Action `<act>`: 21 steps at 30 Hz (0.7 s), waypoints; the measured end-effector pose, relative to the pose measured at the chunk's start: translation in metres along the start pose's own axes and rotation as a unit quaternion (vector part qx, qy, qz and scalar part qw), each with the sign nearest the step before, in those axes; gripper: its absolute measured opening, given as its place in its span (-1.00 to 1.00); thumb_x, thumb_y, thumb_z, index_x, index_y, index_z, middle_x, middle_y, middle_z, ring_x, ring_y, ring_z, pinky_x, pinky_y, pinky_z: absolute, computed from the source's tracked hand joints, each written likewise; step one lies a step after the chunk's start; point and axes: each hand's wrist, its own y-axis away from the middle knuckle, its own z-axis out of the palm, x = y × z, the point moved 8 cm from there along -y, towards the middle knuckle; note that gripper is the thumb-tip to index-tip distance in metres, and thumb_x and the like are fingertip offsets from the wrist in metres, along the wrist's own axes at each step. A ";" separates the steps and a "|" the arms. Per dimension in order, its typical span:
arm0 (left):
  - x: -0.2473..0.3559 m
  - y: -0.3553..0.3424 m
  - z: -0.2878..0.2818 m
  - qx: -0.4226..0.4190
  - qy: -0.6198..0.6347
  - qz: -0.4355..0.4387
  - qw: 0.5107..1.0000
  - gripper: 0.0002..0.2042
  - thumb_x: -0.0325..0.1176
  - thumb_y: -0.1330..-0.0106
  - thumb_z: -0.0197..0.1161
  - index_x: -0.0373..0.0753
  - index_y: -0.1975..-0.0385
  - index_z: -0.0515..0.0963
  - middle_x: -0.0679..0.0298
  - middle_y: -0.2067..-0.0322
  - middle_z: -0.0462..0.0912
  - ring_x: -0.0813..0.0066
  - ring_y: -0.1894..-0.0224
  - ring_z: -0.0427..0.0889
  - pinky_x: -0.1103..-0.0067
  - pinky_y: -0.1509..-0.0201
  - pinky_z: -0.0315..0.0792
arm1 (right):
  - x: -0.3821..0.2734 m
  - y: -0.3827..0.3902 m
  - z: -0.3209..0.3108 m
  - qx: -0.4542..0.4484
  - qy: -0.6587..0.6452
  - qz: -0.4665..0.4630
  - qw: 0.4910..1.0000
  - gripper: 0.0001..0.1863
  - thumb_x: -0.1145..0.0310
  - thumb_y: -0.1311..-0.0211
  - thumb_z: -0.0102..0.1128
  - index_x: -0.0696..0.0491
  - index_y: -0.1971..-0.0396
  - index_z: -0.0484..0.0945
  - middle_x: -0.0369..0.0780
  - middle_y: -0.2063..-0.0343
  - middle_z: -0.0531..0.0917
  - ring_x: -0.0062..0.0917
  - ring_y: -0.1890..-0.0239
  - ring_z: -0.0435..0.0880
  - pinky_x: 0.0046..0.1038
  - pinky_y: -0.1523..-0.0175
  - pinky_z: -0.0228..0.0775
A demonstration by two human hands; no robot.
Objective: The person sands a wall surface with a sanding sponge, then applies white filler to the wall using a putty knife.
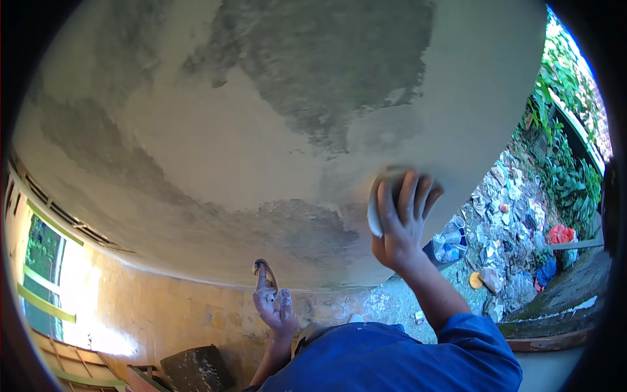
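While your right hand (401, 219) presses a pale sponge float (379, 202) flat against the plastered wall (261, 150), its fingers are spread wide over the back of the pad, so it is holding the float by pressure more than by a closed grip. The float sits at the lower right part of the wall, right at the edge where smooth pale plaster meets a darker, damper patch (326, 72) above and to the left. Its long axis runs roughly upright under your palm, tilted slightly, with only the left rim of the pad showing past your fingers. Your left hand (275, 307) is lower and well apart from the float, plaster-smeared, with its fingers curled around a thin curved tool (264, 271) whose exact kind is too small to tell; it appears to hold that tool just clear of the wall's lower edge. Of the 2 hands, the right is the one in contact with the surface, and the darker unworked plaster lies up and to the left of it. Behind your blue sleeve (470, 346), rubble and litter (509, 215) cover the ground beside green plants (568, 163).
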 end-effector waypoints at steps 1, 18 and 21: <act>-0.003 0.002 0.002 -0.015 0.009 -0.011 1.000 -0.80 -0.42 -0.29 0.06 -0.31 0.24 0.19 -0.33 -0.19 0.14 -0.02 -0.29 0.14 0.27 -0.29 0.03 | -0.003 0.020 0.014 -0.011 -0.009 -0.011 1.000 -0.31 0.39 0.16 0.13 -0.03 -0.16 0.37 0.10 -0.28 0.06 0.12 -0.35 -0.21 0.18 -0.28 -0.62; -0.015 -0.015 -0.025 0.016 0.036 0.037 0.999 -0.80 -0.48 -0.25 0.09 -0.32 0.28 0.20 -0.35 -0.17 0.15 -0.08 -0.26 0.20 0.24 -0.29 0.07 | -0.051 0.021 0.047 -0.030 0.001 -0.041 0.999 -0.32 0.47 0.10 0.05 -0.11 -0.18 0.35 0.12 -0.27 0.07 0.14 -0.35 -0.25 0.22 -0.25 -0.65; -0.022 -0.014 -0.032 0.040 0.059 -0.003 0.997 -0.79 -0.53 -0.24 0.10 -0.31 0.29 0.17 -0.29 -0.19 0.14 -0.06 -0.25 0.21 0.26 -0.27 0.11 | -0.049 0.067 0.069 -0.093 0.005 -0.062 0.994 -0.32 0.47 0.11 0.04 -0.12 -0.18 0.36 0.10 -0.27 0.08 0.13 -0.36 -0.25 0.22 -0.25 -0.67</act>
